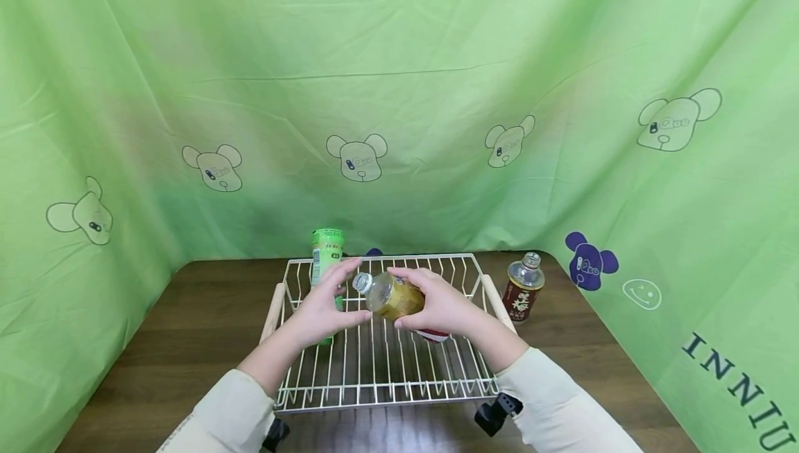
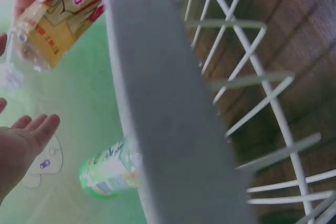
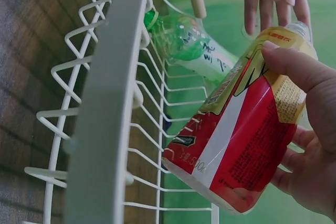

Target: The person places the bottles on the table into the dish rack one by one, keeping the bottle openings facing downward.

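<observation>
My right hand (image 1: 446, 304) grips a plastic drink bottle (image 3: 247, 135) with a red and yellow label. The bottle is tilted over a white wire rack (image 1: 374, 397), its clear neck pointing left towards my left hand (image 1: 321, 311). The left hand's fingers are spread, with the neck between thumb and fingers and nothing held. Behind that hand a green-labelled bottle (image 1: 327, 245) leans in the rack's left side, base up; its green cap (image 3: 150, 19) is low among the wires in the right wrist view.
A bottle with a dark red label (image 1: 521, 293) stands upright on the brown wooden table (image 1: 187, 342), right of the rack. Pale wooden handles (image 1: 272, 311) flank the rack. A green curtain (image 1: 424, 113) printed with bear heads hangs behind and at both sides.
</observation>
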### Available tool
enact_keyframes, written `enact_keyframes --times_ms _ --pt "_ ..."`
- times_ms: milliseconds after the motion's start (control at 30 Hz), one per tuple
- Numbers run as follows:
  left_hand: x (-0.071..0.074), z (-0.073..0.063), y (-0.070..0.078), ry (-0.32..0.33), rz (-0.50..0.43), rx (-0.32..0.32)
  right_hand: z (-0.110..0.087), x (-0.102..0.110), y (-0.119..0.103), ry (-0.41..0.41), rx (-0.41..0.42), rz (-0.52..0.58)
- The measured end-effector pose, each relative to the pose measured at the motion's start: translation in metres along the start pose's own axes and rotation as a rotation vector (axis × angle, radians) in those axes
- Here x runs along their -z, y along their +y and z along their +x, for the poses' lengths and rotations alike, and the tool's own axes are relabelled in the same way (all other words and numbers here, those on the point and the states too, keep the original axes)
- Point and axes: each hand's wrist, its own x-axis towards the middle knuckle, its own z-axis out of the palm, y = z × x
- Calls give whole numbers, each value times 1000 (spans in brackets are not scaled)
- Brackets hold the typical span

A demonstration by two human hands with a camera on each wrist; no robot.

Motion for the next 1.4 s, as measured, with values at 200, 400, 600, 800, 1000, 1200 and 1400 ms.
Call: enact_keyframes --times_ms 200,400,600,800,1000,1200,1400 --pt "-8 1 1 -17 15 -46 1 -5 -5 -45 8 -33" --pt "-9 2 -1 -13 56 -28 3 -9 -7 -69 22 -27" --pt "-9 3 -3 -28 96 23 5 -10 -7 -79 28 -23" --pt "-11 5 -6 -43 82 76 7 -10 -5 -99 29 -13" --pt "-13 5 -7 -12 50 106 9 -9 -5 -112 9 -1" --pt "-15 5 -10 38 -5 116 10 -9 -3 -87 -20 18" --pt "-15 2 -16 131 -50 156 8 -3 1 -31 -66 64"
